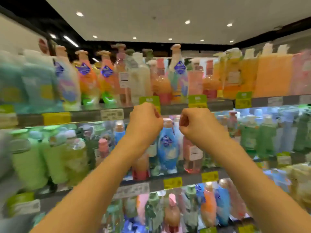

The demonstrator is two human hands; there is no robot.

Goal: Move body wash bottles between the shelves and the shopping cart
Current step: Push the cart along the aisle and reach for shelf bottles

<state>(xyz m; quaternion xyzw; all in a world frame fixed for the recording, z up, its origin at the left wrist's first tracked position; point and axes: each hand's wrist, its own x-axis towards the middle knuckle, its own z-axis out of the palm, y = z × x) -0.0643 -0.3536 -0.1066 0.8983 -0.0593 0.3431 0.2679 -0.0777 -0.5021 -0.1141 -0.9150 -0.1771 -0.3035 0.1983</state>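
Blue bottle (168, 145): upright on the middle shelf (185, 176), long axis vertical, rose-gold cap up, label facing the camera; it shows in the gap between the two hands.
Left hand (144, 122): raised in front of the shelf edge, fingers curled in; nothing visible in its grip (the palm side is turned away, so a hold cannot be ruled out).
Right hand (196, 126): beside the bottle's cap, fingers curled into a loose fist, holding nothing that shows.
Top shelf (87, 114): a row of upright pump bottles, orange, white and teal, pumps up.
Middle shelf contents: green bottles at left, blue and pink ones in the centre, green again at right, all upright.
Bottom shelf (42, 205): more upright bottles, blue, orange, pink (blurred).
Price tags (197, 101): green and yellow, clipped along shelf edges.
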